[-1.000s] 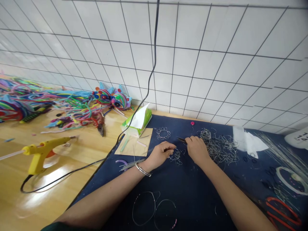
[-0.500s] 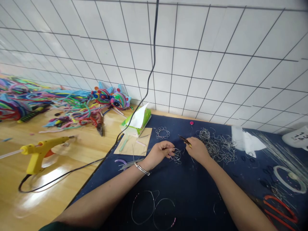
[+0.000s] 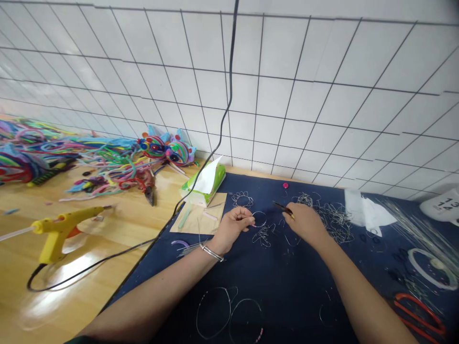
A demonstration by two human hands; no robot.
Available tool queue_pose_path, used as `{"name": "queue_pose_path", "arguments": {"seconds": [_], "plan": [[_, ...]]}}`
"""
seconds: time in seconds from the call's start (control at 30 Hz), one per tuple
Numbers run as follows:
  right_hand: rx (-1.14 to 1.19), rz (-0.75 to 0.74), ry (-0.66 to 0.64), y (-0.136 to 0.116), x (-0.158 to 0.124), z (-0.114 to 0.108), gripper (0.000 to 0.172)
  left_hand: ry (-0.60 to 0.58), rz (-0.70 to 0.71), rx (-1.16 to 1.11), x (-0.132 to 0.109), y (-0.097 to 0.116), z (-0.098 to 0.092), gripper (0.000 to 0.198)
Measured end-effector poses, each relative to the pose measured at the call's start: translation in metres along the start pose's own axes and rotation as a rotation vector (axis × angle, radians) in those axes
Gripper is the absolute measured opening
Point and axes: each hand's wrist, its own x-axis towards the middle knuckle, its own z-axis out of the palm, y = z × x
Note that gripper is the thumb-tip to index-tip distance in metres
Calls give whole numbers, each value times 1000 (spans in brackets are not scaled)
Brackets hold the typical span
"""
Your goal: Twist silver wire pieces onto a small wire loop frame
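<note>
My left hand is closed in a pinch on a thin wire loop held just above the dark blue mat. A small bent wire piece lies on the mat below the loop. My right hand is closed round small pliers, whose dark tips point left towards the loop. A tangled pile of thin wire lies just right of that hand. A wire flower shape rests behind the left hand.
A yellow glue gun and its black cord lie on the wooden table at left, beyond it coloured pipe cleaners. A green tissue pack, red scissors, wire rings and straight wires surround the work spot.
My left hand has lifted a round wire loop away from the bent wire piece. My right hand with the pliers has shifted slightly right and up.
</note>
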Motion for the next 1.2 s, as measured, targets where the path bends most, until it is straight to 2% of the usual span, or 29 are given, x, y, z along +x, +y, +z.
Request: {"name": "queue_pose_path", "arguments": {"seconds": [0.07, 0.13, 0.23, 0.4, 0.63, 0.87, 1.03, 1.2], "plan": [[-113, 29, -99, 18, 3, -1, 28, -7, 16, 52, 2, -2, -1, 23], [-129, 45, -221, 33, 3, -3, 30, -22, 14, 104, 4, -4, -3, 23], [-167, 36, -295, 46, 0, -6, 29, -63, 9, 186, 6, -5, -6, 22], [-216, 0, -307, 49, -2, -7, 26, -139, 72, 415, 9, -4, -12, 14], [-227, -28, -347, 38, -1, -1, 27, -233, 215, 679, 8, 4, -14, 16], [-263, -32, -360, 35, -1, 4, 27, -372, 191, 792, 7, 10, -19, 18], [-272, -30, -356, 35, -3, 4, 28, -339, 262, 961, 2, 13, -20, 16], [-280, -43, -331, 36, -4, -3, 28, -262, 244, 1158, -3, 15, -20, 18]]}}
